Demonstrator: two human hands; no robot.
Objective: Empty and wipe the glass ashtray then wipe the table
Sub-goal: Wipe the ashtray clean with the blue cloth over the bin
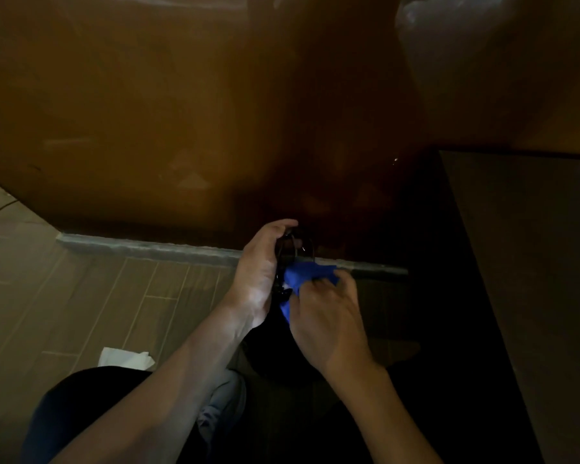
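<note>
My left hand (260,272) grips a dark glass ashtray (290,254), held on edge in the air in front of a brown wall. My right hand (329,316) pinches a bright blue cloth (303,279) and presses it against the ashtray's lower part. The ashtray looks almost black in the dim light, with a small glint on its rim; most of it is hidden by the hand and the cloth. A dark table top (523,262) fills the right side of the view, to the right of both hands.
A grey skirting strip (148,247) runs along the wall's foot above a wood-look tiled floor (81,296). A crumpled white tissue (124,358) lies on the floor at the lower left. My dark-clothed legs (91,406) fill the bottom.
</note>
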